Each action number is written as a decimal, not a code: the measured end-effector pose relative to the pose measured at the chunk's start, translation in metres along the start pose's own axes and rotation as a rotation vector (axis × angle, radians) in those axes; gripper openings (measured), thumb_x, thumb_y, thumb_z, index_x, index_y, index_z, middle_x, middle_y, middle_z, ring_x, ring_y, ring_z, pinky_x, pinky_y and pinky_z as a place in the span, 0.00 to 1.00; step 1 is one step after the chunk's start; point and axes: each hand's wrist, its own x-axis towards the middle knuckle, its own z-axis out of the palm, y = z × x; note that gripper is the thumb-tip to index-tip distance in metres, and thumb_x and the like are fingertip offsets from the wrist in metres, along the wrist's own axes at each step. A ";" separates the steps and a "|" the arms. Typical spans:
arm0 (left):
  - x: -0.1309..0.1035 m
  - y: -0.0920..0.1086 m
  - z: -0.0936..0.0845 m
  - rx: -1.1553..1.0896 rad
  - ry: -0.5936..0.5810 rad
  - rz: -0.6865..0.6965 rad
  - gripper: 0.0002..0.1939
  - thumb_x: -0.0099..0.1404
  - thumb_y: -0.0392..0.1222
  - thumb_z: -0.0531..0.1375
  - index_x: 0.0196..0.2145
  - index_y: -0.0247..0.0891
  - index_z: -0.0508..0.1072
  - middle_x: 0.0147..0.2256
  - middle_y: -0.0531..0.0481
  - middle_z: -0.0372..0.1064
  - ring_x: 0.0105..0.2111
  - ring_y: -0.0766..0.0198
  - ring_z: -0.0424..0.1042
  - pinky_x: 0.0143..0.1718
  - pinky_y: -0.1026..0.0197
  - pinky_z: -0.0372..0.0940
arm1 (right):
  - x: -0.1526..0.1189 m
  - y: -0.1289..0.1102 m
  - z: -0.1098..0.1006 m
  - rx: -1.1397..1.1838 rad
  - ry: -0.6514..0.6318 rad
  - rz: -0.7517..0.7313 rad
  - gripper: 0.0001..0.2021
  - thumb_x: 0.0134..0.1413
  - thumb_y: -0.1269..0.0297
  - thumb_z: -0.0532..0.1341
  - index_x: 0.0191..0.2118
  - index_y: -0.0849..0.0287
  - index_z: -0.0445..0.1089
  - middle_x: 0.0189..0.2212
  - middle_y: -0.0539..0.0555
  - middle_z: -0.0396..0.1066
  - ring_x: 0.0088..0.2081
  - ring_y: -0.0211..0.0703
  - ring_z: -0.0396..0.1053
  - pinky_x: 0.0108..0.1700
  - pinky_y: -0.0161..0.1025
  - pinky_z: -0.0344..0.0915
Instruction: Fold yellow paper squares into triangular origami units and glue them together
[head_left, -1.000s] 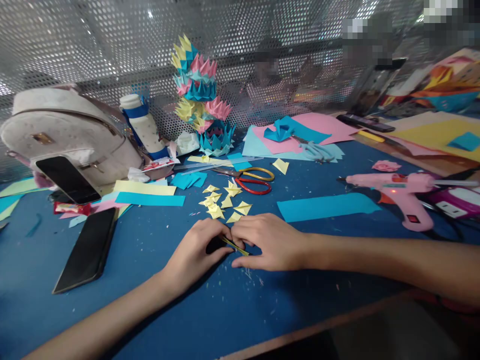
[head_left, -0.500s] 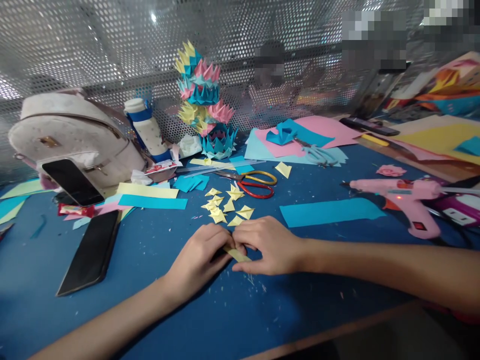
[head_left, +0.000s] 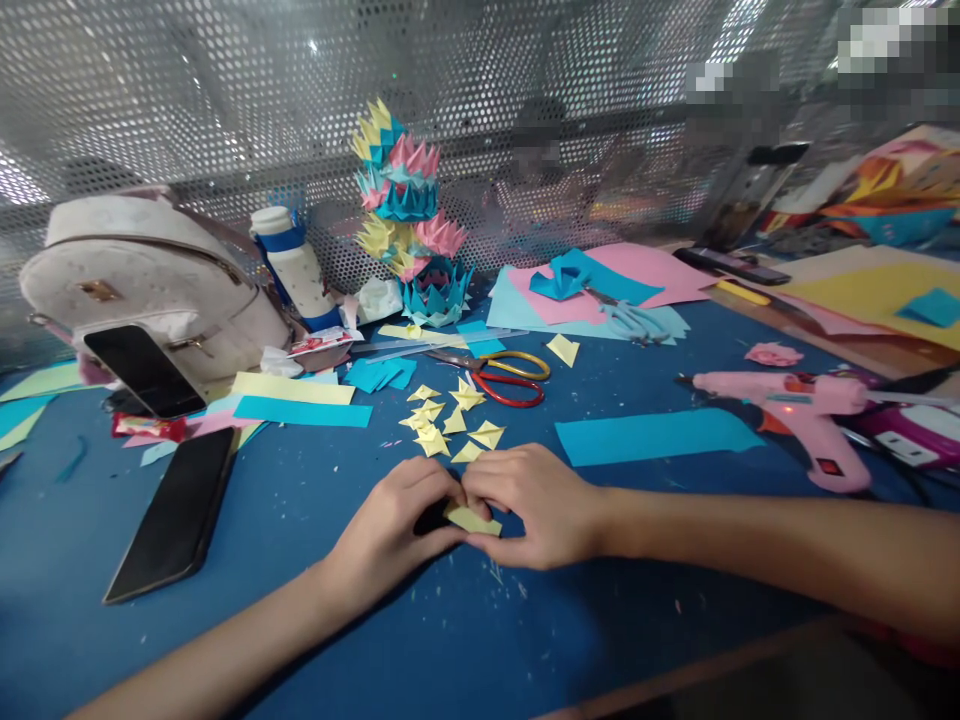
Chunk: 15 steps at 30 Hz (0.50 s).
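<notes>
Between my two hands, flat against the blue table (head_left: 360, 640), lies a small folded piece of yellow paper (head_left: 474, 519). My left hand (head_left: 409, 510) grips its left end, thumb along the near edge. My right hand (head_left: 536, 505) curls over its right side, fingertips pressing on it and thumb at the near edge. The two hands touch, and their fingers hide part of the paper. Just beyond them sit several folded yellow paper pieces (head_left: 431, 440) in a loose cluster. Behind these rest scissors (head_left: 517, 378) with red and yellow handles.
Right of my hands lies a blue paper strip (head_left: 652, 437), then a pink glue gun (head_left: 810, 410). Two phones (head_left: 176, 520) and a white backpack (head_left: 142, 280) are on the left. A bottle (head_left: 296, 265) and a tower of folded paper (head_left: 405, 190) stand at the back.
My thumbs have come closer together along the paper's near edge, and more of the yellow piece shows. The whole view has shifted slightly; other things stay put.
</notes>
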 end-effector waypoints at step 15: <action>-0.007 -0.003 -0.002 0.101 -0.041 0.168 0.13 0.74 0.48 0.56 0.46 0.36 0.74 0.40 0.45 0.74 0.39 0.58 0.71 0.42 0.57 0.64 | -0.001 -0.002 -0.003 -0.026 -0.019 0.018 0.15 0.48 0.54 0.64 0.32 0.57 0.58 0.28 0.46 0.63 0.29 0.37 0.59 0.31 0.36 0.50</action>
